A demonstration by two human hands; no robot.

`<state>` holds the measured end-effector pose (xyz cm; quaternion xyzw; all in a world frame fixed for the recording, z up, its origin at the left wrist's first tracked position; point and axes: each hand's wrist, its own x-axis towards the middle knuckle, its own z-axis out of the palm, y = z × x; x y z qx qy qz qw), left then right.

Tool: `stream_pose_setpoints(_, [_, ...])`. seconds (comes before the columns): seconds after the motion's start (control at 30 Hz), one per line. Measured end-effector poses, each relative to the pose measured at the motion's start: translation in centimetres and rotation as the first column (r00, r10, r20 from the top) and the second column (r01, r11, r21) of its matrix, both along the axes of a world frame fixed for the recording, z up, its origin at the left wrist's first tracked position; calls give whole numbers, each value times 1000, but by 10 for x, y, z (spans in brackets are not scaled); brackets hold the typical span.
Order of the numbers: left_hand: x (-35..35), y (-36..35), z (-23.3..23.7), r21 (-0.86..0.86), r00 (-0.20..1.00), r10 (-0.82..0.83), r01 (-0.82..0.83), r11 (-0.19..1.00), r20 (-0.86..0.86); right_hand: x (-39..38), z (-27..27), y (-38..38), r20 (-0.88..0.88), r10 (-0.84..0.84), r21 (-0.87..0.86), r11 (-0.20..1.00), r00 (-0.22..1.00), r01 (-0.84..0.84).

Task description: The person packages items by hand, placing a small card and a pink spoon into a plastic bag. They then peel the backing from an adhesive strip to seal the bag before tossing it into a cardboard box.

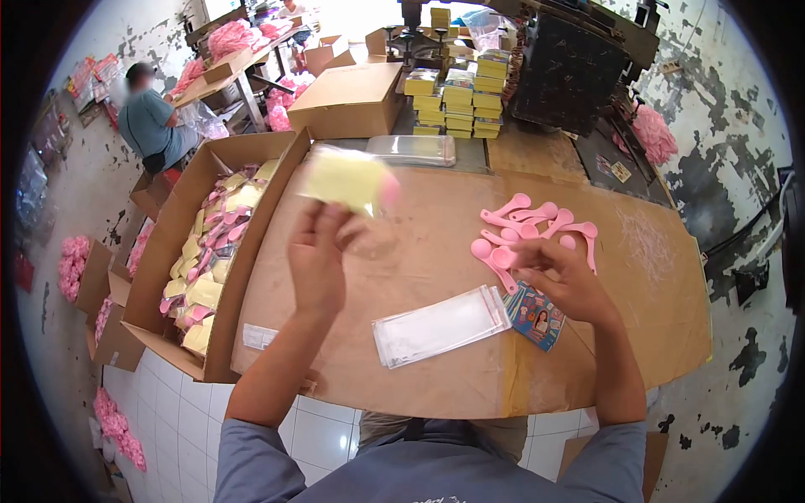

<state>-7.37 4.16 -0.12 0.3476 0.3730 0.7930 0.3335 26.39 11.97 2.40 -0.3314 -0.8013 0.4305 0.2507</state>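
My left hand (320, 243) is raised over the left part of the cardboard-covered table, its fingers closed on a clear plastic packet (342, 178) with a pale yellow card and something pink at its right end. The packet is blurred by motion. My right hand (563, 275) hovers at the near edge of a loose pile of pink measuring spoons (521, 228), thumb and fingers apart with nothing visibly held. Beneath that hand lies a fanned stack of colourful printed cards (537, 320), partly covered by it. A stack of clear plastic bags (440, 327) lies left of the cards.
A long open carton (251, 251) full of finished-looking packets stands left. At the back are a closed box (348, 96), stacked yellow-edged cards (459, 101), more clear bags (411, 149) and a dark machine (566, 67). Another person (149, 121) sits at the far left.
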Motion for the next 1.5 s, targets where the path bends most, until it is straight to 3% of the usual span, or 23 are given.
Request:
stream_pose_setpoints(0.03, [-3,0,12,15,996,40,-42,999,84,13,6,0,164,-30,53,998,986,21])
stream_pose_setpoints(0.07, [-4,1,8,-18,999,28,-27,999,24,24,8,1,323,-68,108,994,944,35])
stream_pose_setpoints(0.13, [0,4,-13,-88,996,-3,-5,996,-87,42,-3,5,365,-42,40,999,930,29])
stream_pose_setpoints(0.17, [6,2,-20,-182,953,-121,72,981,-279,48,-8,6,388,-28,5,1000,921,28])
stream_pose_setpoints(0.23, [28,-4,-29,-343,676,-299,72,936,-674,54,-17,5,358,-41,23,999,933,35])
stream_pose_setpoints(0.33, [56,-15,-40,-313,241,-310,26,949,-920,59,-25,8,330,-25,30,999,944,16])
stream_pose_setpoints(0.43, [62,-14,-45,-222,153,-227,47,974,-962,61,-30,10,276,-6,-73,997,961,28])
stream_pose_setpoints(0.53, [60,-14,-47,-371,279,-378,82,925,-882,61,-30,12,227,-7,-156,987,974,44])
stream_pose_setpoints(0.63, [61,-14,-39,-535,479,-522,123,836,-706,64,-27,13,209,-3,-205,978,978,47])
stream_pose_setpoints(0.73, [61,-16,-38,-576,590,-553,175,799,-588,66,-21,13,242,-28,-204,976,970,78])
stream_pose_setpoints(0.87, [58,-16,-39,-569,568,-550,166,806,-612,64,-25,15,317,-110,-19,992,942,123])
stream_pose_setpoints(0.97, [60,-17,-33,-541,515,-525,134,830,-678,53,-10,6,182,-73,30,997,981,68])
stream_pose_setpoints(1.07, [60,-16,-38,-427,473,-441,144,893,-763,42,-17,-2,-50,50,-128,990,997,-56])
stream_pose_setpoints(1.17, [59,-17,-44,-352,451,-394,178,919,-801,9,-43,-14,-311,310,-24,943,899,-333])
stream_pose_setpoints(1.27, [58,-17,-44,-394,449,-433,184,901,-781,-6,-40,-24,100,366,134,917,925,-377])
stream_pose_setpoints(1.43, [59,-18,-34,-567,565,-538,146,811,-625,-6,-46,-24,90,344,124,927,935,-353])
stream_pose_setpoints(1.5, [59,-16,-44,-459,664,-447,173,871,-599,-6,-44,-24,83,333,107,934,939,-340])
